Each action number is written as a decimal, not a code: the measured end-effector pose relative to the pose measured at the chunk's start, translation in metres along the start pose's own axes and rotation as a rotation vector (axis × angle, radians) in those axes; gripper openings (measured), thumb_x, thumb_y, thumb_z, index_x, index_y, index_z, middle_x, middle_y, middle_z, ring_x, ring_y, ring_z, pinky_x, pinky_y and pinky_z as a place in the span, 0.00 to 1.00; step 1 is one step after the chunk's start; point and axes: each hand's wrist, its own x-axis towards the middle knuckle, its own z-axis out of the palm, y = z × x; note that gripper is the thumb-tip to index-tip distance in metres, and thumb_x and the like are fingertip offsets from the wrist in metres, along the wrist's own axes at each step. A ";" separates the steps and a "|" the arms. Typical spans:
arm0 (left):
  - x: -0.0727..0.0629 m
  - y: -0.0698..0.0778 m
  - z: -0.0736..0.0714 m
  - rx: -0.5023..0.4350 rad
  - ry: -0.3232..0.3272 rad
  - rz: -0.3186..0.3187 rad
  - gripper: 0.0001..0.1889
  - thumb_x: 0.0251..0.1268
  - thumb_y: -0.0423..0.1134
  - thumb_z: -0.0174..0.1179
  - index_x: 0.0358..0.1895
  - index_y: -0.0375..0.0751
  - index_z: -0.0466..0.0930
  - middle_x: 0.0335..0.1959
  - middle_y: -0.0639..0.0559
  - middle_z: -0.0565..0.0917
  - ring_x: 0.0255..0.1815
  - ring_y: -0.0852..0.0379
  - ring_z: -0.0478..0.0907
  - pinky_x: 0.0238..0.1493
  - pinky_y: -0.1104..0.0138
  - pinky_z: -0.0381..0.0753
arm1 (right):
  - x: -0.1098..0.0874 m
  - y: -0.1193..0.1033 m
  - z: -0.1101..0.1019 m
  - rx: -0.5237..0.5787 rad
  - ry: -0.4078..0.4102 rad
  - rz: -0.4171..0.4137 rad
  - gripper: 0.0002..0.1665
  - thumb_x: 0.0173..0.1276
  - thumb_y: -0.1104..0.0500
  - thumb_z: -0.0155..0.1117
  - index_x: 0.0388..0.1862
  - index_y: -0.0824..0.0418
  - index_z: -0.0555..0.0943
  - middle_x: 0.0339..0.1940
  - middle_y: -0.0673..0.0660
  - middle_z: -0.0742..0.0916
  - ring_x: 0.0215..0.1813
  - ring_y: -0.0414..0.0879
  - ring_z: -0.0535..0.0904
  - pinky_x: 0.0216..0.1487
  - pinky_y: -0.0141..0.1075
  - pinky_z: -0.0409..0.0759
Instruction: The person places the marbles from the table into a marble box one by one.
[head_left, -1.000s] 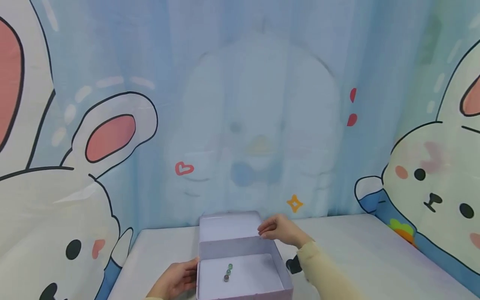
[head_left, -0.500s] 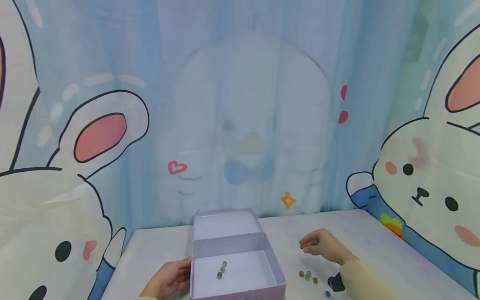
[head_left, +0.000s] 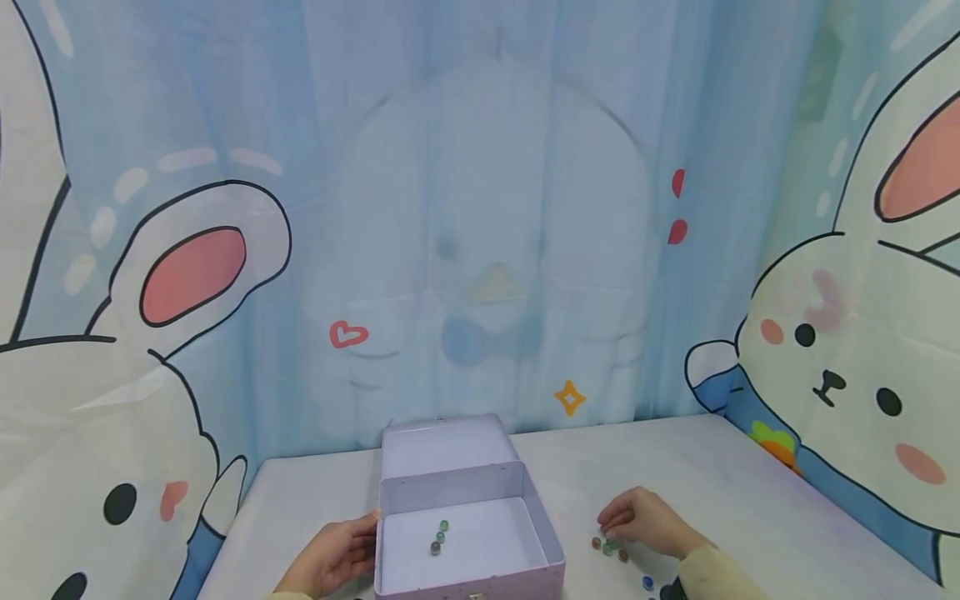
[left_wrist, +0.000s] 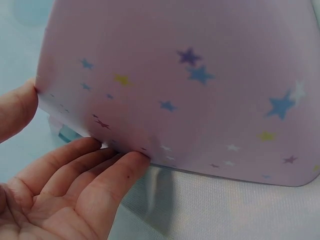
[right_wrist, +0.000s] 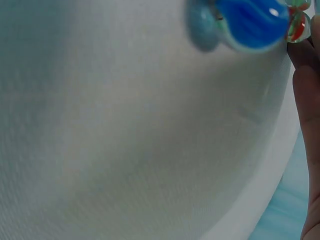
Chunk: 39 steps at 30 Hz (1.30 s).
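A lilac lidded box (head_left: 471, 579) stands with its lid (head_left: 450, 446) raised at the back. Inside, toward the left, lie three marbles (head_left: 440, 537) in a short row. My left hand (head_left: 330, 557) grips the box's left side; the left wrist view shows the thumb at one edge and fingertips curled at the lower edge of the star-printed wall (left_wrist: 200, 110). Right of the box, my right hand (head_left: 651, 523) is lowered with fingertips at a cluster of green and brownish marbles (head_left: 608, 548). Whether it pinches one is hidden. A blue marble (head_left: 647, 582) lies nearer me.
A white cloth covers the table (head_left: 322, 479). Behind it hangs a blue curtain (head_left: 487, 208) with cartoon rabbits at both sides. A black object (head_left: 672, 590) shows beside the right sleeve (head_left: 720, 575).
My right hand has left the box's raised lid, moved right, and come down to the marbles on the table. The left hand stays at the box's side. The head view has shifted slightly.
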 end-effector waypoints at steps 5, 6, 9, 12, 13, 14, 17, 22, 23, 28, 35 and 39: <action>0.001 -0.001 0.000 0.003 0.002 -0.001 0.34 0.78 0.46 0.57 0.67 0.13 0.64 0.58 0.25 0.81 0.49 0.50 0.84 0.67 0.47 0.79 | -0.001 -0.003 0.003 -0.056 0.007 0.003 0.09 0.60 0.71 0.73 0.40 0.64 0.88 0.35 0.51 0.91 0.38 0.44 0.87 0.47 0.41 0.89; 0.002 -0.001 0.000 0.003 0.002 -0.003 0.34 0.79 0.46 0.56 0.67 0.13 0.64 0.57 0.25 0.81 0.49 0.50 0.84 0.67 0.47 0.79 | -0.002 -0.004 0.002 -0.066 0.004 0.002 0.09 0.60 0.71 0.73 0.40 0.63 0.88 0.35 0.51 0.91 0.38 0.44 0.87 0.47 0.41 0.89; 0.002 -0.001 0.000 -0.002 0.002 -0.008 0.34 0.79 0.46 0.56 0.67 0.13 0.64 0.57 0.26 0.82 0.48 0.51 0.84 0.67 0.47 0.80 | -0.003 -0.006 0.001 -0.090 -0.009 0.004 0.09 0.60 0.71 0.73 0.39 0.63 0.88 0.35 0.50 0.91 0.39 0.44 0.87 0.48 0.42 0.88; 0.002 0.000 0.000 -0.001 0.003 -0.017 0.34 0.79 0.46 0.56 0.67 0.13 0.64 0.58 0.25 0.81 0.48 0.51 0.84 0.66 0.47 0.80 | -0.004 -0.007 0.001 -0.102 -0.022 0.011 0.09 0.60 0.71 0.73 0.39 0.62 0.88 0.34 0.50 0.91 0.38 0.43 0.87 0.47 0.42 0.88; 0.002 0.000 0.000 -0.001 0.004 -0.020 0.34 0.79 0.46 0.56 0.67 0.13 0.64 0.58 0.25 0.81 0.49 0.50 0.84 0.66 0.47 0.80 | -0.004 -0.007 0.001 -0.106 -0.026 0.013 0.09 0.60 0.71 0.73 0.39 0.62 0.88 0.34 0.50 0.91 0.38 0.43 0.86 0.47 0.42 0.88; 0.002 0.000 0.000 0.000 0.006 -0.022 0.34 0.79 0.46 0.56 0.67 0.13 0.64 0.59 0.25 0.80 0.49 0.50 0.84 0.66 0.47 0.80 | -0.004 -0.008 0.001 -0.111 -0.029 0.013 0.09 0.60 0.71 0.73 0.39 0.62 0.88 0.34 0.51 0.91 0.38 0.43 0.86 0.47 0.42 0.88; 0.004 0.000 0.000 -0.007 0.008 -0.024 0.34 0.79 0.46 0.57 0.68 0.14 0.64 0.59 0.24 0.80 0.50 0.49 0.84 0.66 0.47 0.80 | -0.005 -0.008 0.001 -0.119 -0.033 0.007 0.08 0.61 0.70 0.73 0.38 0.62 0.88 0.33 0.54 0.90 0.37 0.43 0.86 0.46 0.41 0.88; 0.006 -0.001 -0.001 -0.016 0.005 -0.025 0.34 0.79 0.46 0.56 0.68 0.14 0.64 0.58 0.25 0.81 0.49 0.50 0.84 0.66 0.48 0.80 | -0.005 -0.007 -0.001 -0.114 -0.028 -0.002 0.07 0.61 0.70 0.73 0.37 0.62 0.87 0.33 0.55 0.90 0.37 0.43 0.86 0.47 0.43 0.88; 0.006 -0.001 -0.001 -0.017 0.008 -0.027 0.34 0.79 0.46 0.56 0.68 0.14 0.64 0.58 0.26 0.81 0.49 0.50 0.84 0.66 0.48 0.80 | -0.005 -0.006 -0.002 -0.105 -0.024 -0.008 0.07 0.61 0.70 0.74 0.38 0.62 0.88 0.33 0.54 0.90 0.37 0.44 0.86 0.47 0.43 0.88; 0.006 -0.002 -0.001 -0.006 0.024 -0.045 0.34 0.79 0.46 0.56 0.67 0.13 0.64 0.57 0.26 0.82 0.49 0.48 0.84 0.66 0.48 0.81 | -0.005 0.001 -0.012 -0.015 -0.018 -0.075 0.10 0.61 0.70 0.73 0.43 0.66 0.88 0.37 0.54 0.92 0.41 0.46 0.88 0.48 0.44 0.89; 0.007 0.000 -0.002 -0.006 0.034 -0.049 0.34 0.79 0.46 0.57 0.67 0.14 0.65 0.58 0.26 0.82 0.49 0.49 0.84 0.64 0.49 0.82 | -0.003 -0.005 -0.033 0.083 0.012 -0.149 0.17 0.65 0.65 0.73 0.51 0.71 0.85 0.42 0.59 0.92 0.43 0.49 0.89 0.49 0.45 0.90; 0.007 0.000 -0.001 -0.008 0.035 -0.047 0.33 0.79 0.46 0.56 0.68 0.15 0.65 0.59 0.26 0.81 0.51 0.48 0.84 0.64 0.49 0.82 | -0.003 -0.019 -0.036 0.085 0.044 -0.157 0.18 0.64 0.63 0.74 0.51 0.70 0.85 0.42 0.59 0.92 0.44 0.52 0.89 0.50 0.46 0.90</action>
